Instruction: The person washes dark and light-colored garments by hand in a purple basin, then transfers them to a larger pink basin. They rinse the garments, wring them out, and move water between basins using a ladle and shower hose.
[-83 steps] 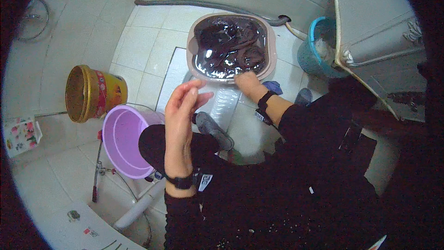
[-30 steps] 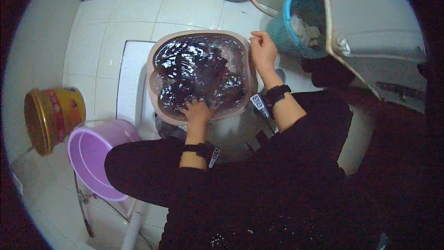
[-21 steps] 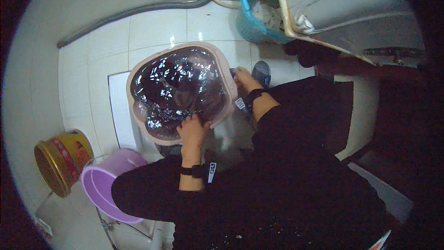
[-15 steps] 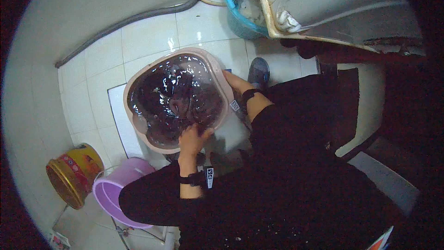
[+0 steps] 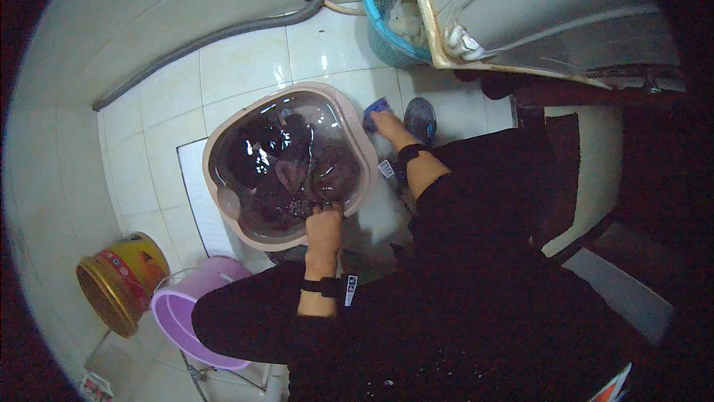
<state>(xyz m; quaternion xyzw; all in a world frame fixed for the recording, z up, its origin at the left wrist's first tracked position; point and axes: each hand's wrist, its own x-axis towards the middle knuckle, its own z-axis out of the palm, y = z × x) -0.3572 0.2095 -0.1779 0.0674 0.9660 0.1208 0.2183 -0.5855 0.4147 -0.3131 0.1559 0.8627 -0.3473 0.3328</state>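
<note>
A pinkish-beige basin (image 5: pixel 360 197) holds dark, shiny water with dark cloth (image 5: pixel 294 171) lying in it. At the basin's near edge, my left hand (image 5: pixel 323 235) reaches down with its fingers together and curled, the tips hidden in the water by the cloth; what they grip, if anything, does not show. Just right of the basin, clear of its rim, my right hand (image 5: pixel 387 125) is closed on a small flat blue-purple object (image 5: pixel 375 113), partly covered by the fingers. Its exact kind is unclear.
A lilac bucket (image 5: pixel 212 275) lies tipped at the lower left, beside a yellow-gold bucket (image 5: pixel 123 283). At the far right are a blue mesh basket (image 5: pixel 379 26) and a slipper (image 5: pixel 421 121). Along the wall runs a grey hose (image 5: pixel 216 36).
My right hand has come away from the basin's right rim, bringing the blue-purple object into view. My left hand has shifted slightly right, its fingers drawn together. The water glints less.
</note>
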